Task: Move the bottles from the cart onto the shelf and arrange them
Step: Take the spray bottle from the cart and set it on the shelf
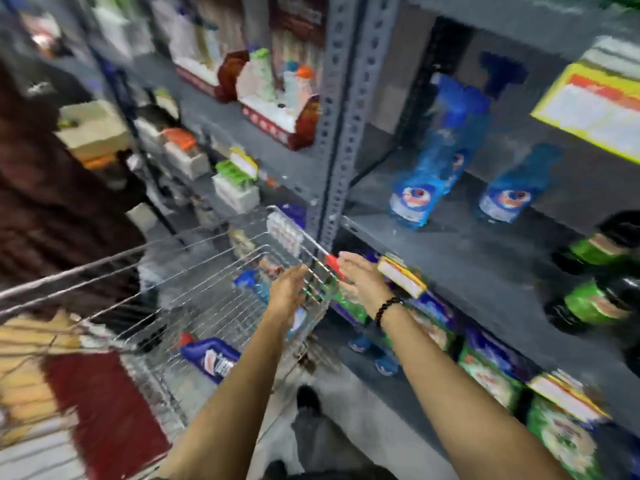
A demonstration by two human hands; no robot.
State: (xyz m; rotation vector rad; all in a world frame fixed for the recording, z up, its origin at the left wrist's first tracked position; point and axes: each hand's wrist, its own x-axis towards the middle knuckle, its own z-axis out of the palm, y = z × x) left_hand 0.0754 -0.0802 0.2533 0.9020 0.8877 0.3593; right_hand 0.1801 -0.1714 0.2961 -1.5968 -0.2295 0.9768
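Observation:
The picture is blurred by motion. A wire cart (194, 271) stands at the left beside a grey metal shelf (467, 258). In the cart lie a dark blue bottle with a red cap (211, 358) and a light blue spray bottle (254, 285). Two light blue spray bottles stand on the shelf, one (433, 157) to the left of the other (512, 188). My left hand (289, 289) reaches over the cart's right rim, fingers apart, holding nothing. My right hand (363, 277), a bead bracelet on its wrist, hovers open just outside the cart near the shelf's front edge.
Green-labelled dark bottles (595, 282) lie at the shelf's right end. A yellow box (588, 109) sits above. Green packets (491, 379) fill the lower shelf. A person in dark brown clothing (52, 202) stands at the left. Boxes (284, 109) crowd the far shelves.

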